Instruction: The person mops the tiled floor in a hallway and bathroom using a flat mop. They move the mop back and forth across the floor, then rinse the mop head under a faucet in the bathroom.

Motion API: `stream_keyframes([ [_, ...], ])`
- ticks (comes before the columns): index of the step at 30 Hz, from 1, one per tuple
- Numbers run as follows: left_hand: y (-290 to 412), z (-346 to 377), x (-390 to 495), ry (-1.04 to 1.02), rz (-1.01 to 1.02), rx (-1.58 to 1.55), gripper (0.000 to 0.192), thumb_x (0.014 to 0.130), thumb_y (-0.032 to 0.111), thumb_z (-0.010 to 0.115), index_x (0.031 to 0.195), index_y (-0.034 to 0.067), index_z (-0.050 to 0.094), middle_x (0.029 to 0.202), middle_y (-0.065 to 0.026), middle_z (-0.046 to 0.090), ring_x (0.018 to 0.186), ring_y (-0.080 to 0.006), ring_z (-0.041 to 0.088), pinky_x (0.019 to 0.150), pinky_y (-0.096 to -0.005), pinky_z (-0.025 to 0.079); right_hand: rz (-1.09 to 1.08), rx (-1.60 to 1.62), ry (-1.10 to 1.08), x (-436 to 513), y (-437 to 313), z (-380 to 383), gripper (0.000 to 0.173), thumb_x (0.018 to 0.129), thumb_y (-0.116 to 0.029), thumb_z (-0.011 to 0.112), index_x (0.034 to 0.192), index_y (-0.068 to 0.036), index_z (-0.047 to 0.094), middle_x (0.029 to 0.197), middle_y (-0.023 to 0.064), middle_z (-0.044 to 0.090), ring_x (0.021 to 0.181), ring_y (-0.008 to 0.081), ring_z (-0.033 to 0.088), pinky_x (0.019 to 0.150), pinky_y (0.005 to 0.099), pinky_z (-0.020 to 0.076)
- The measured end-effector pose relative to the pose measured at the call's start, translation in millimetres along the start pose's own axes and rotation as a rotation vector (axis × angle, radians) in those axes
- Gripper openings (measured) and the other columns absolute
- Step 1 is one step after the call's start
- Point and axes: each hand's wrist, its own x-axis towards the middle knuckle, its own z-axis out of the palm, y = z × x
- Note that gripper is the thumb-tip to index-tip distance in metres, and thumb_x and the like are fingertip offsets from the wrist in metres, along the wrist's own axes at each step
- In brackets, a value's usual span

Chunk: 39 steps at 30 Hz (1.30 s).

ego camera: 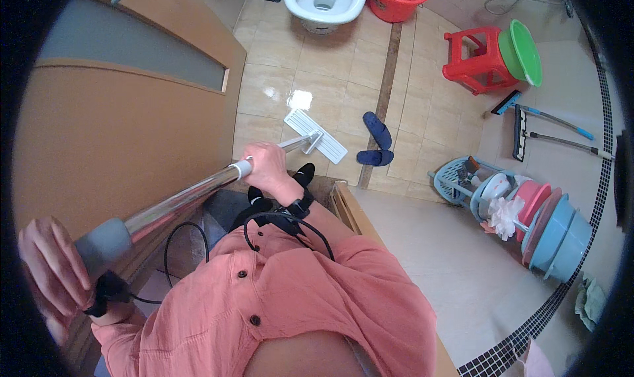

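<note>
A flat mop with a metal pole runs slantwise from the lower left to the floor. My left hand is wrapped around the grey grip at its upper end. Further down, my right hand grips the pole just past a white collar. The mop's white ribbed head plate lies on the beige floor tiles beyond my feet; whether a pad is under it cannot be seen. Both wrists wear black bands, with black cables hanging near them.
A wooden door stands at the left. Ahead are a toilet and a red bucket. Dark blue slippers lie right of the mop head. Further right are a red stool, two squeegees and a rack of basins.
</note>
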Motion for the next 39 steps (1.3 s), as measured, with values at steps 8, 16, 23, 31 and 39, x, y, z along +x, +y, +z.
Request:
stream_keyframes([
  [8, -27.7, -18.8, 67.8, -0.073, 0.072, -0.003, 0.014, 0.095, 0.011, 0.054, 0.09, 0.01, 0.067, 0.087, 0.0002, 0.067, 0.082, -0.0114, 0.067, 0.084, -0.023, 0.053, -0.028, 0.021, 0.046, 24.0, 47.9, -34.0, 0.013, 0.057, -0.015, 0.074, 0.059, -0.011, 0.061, 0.065, 0.0129, 0.063, 0.064, 0.0336, 0.062, 0.061, 0.044, 0.0492],
  [16, -138.4, 23.4, 145.1, 0.897, -0.133, 0.417, 0.03, 0.076, 0.02, 0.07, 0.061, 0.011, 0.046, 0.053, -0.001, 0.052, 0.054, -0.0159, 0.056, 0.071, -0.0366, 0.046, 0.145, -0.316, 0.165, 119.6, 157.2, -85.1, 0.007, 0.063, -0.015, 0.072, 0.068, -0.013, 0.067, 0.079, 0.0136, 0.066, 0.086, 0.0318, 0.061, 0.08, 0.0432, 0.0464],
  [23, -122.1, 23.6, 95.9, 0.9, -0.054, 0.448, 0.025, 0.076, 0.018, 0.068, 0.062, 0.017, 0.049, 0.055, 0.0047, 0.053, 0.052, -0.0133, 0.052, 0.081, -0.0414, 0.043, 0.128, -0.418, 0.222, 121.3, 136.9, -57.1, 0.014, 0.062, -0.022, 0.074, 0.069, -0.014, 0.065, 0.08, 0.0073, 0.065, 0.087, 0.0271, 0.061, 0.077, 0.0449, 0.0439],
  [31, -35.1, 6.2, 23.1, 0.602, 0.025, 0.306, 0.023, 0.081, 0.025, 0.071, 0.067, 0.016, 0.055, 0.064, 0.0048, 0.06, 0.057, -0.0099, 0.058, 0.074, -0.0335, 0.047, 0.099, -0.104, 0.254, 41.5, 12.8, 25.9, 0.018, 0.056, -0.016, 0.076, 0.063, -0.014, 0.06, 0.068, 0.008, 0.063, 0.072, 0.0291, 0.061, 0.087, 0.0478, 0.0417],
  [39, -33.7, -56.1, 22.7, 0.077, 0.195, 0.084, 0.021, 0.084, 0.022, 0.069, 0.071, 0.012, 0.058, 0.071, 0.0007, 0.065, 0.063, -0.0107, 0.063, 0.067, -0.0269, 0.05, 0.232, -0.127, 0.136, 6.4, 1.0, 13.2, 0.015, 0.062, -0.015, 0.069, 0.06, -0.009, 0.056, 0.064, 0.012, 0.06, 0.067, 0.0344, 0.059, 0.077, 0.0458, 0.046],
])
